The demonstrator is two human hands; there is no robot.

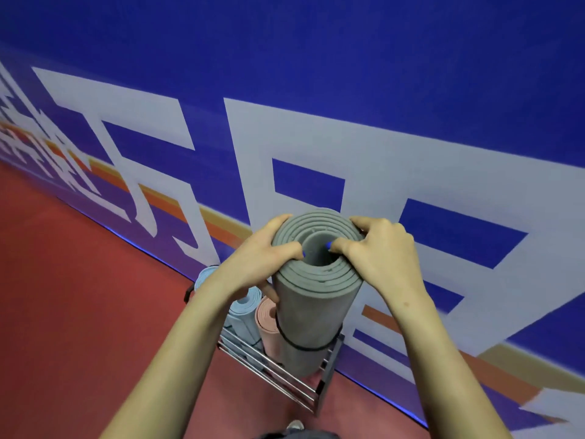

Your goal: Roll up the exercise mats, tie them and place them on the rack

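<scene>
now, from the left: pale blue rolled mats and a pink one stand in the metal rack. the left hand clasps the top rim of the grey mat, thumb hooked into the core; the right hand grasps the opposite rim likewise. the roll stands upright, its base down in the rack beside the pink mat. best lowered straight, pressing evenly so the coils don't telescope. spongy matte foam, tight spiral end, thin black tie round its middle.
</scene>
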